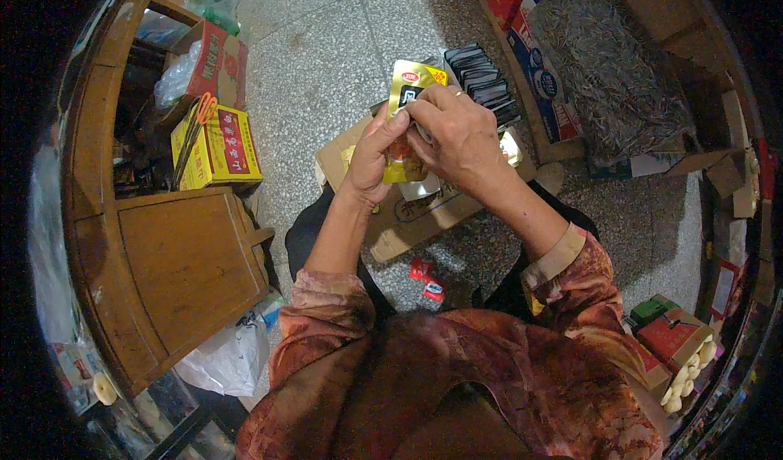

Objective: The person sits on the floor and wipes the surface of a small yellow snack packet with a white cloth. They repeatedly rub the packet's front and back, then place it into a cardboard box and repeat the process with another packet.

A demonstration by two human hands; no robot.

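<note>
A gold foil food packet (400, 84) stands upright between both hands, above a flattened brown cardboard piece. My left hand (373, 151) grips its left side, the thumb lying across the front. My right hand (456, 133), with a ring on one finger, has its fingertips pinched together against the packet's front near my left thumb; a small pale thing shows there, too small to name. Behind my hands a row of dark flat packets (480, 81) stands closely stacked. The cardboard (404, 233) lies between my knees, with a white item (421, 188) on it, partly covered.
Two small red packets (434, 290) lie on the speckled floor near me. To the left stand a wooden cabinet (183, 270), a yellow printed carton (211, 148) and a red carton (226, 65). At right, a large clear bag of thin items (612, 74) fills a box.
</note>
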